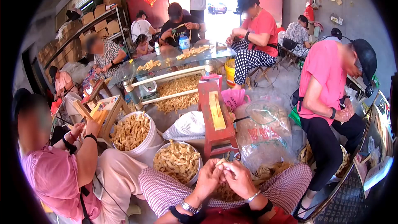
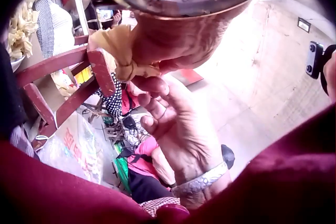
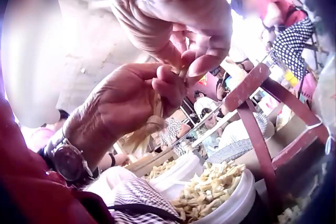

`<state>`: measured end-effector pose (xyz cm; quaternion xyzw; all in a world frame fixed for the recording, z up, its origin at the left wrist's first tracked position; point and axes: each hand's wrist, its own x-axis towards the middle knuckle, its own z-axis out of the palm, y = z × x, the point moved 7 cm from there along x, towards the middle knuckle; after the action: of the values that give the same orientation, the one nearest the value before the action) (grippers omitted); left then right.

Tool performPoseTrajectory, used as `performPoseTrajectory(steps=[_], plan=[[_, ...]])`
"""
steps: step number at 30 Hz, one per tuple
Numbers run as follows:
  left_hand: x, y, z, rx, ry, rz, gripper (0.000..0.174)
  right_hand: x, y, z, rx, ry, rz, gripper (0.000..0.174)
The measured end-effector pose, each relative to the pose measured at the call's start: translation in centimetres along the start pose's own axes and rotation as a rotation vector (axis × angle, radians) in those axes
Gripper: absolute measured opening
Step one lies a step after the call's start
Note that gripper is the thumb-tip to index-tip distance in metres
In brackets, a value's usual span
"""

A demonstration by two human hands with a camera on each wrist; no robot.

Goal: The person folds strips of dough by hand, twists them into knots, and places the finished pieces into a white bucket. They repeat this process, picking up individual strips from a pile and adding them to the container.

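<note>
Above my lap, my left hand [image 1: 206, 181] and right hand [image 1: 241, 179] meet fingertip to fingertip. Between them is a pale yellow strip of tofu skin with a knot [image 2: 126, 70], its loose end fanning out past the left hand. In the right wrist view the left hand [image 3: 118, 100] holds the strip [image 3: 143, 136], which hangs below its fingers. The right hand [image 3: 178, 16] pinches a small end of it between thumb and fingers. Under my hands, more tofu skin [image 1: 226, 193] lies in my lap, partly hidden by them.
A basin of finished knots [image 1: 176, 162] stands at my left knee, with a fuller white bucket [image 1: 139, 135] behind it. Ahead is a red wooden bench [image 1: 206, 112] bearing a yellow block [image 1: 216, 111]. Clear plastic bags [image 1: 265, 128] lie right of it. Several people sit around a glass table [image 1: 174, 62].
</note>
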<state>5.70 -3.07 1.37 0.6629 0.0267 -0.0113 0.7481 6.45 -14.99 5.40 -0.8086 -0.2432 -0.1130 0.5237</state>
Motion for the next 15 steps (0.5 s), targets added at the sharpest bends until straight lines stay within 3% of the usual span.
performPoseTrajectory(steps=[2,6,10,12,15], plan=[[0.1,0.2,0.1,0.05,-0.045,0.0,0.021,-0.2,0.3,-0.1,0.114,-0.03,0.097,0.023],[-0.1,-0.2,0.5,0.078,-0.135,0.009,0.022,-0.7,0.9,-0.4,0.033,-0.004,-0.01,0.018],[-0.2,-0.2,0.9,-0.004,-0.128,0.026,0.018,-2.0,5.1,0.8,0.351,0.06,0.31,0.011],[-0.1,0.2,0.9,0.002,-0.108,0.055,0.012,-2.0,5.8,1.4,0.49,0.077,0.376,0.025],[-0.3,0.4,0.7,0.013,-0.11,0.016,0.011,-1.8,4.9,2.1,0.698,-0.136,0.47,0.028]])
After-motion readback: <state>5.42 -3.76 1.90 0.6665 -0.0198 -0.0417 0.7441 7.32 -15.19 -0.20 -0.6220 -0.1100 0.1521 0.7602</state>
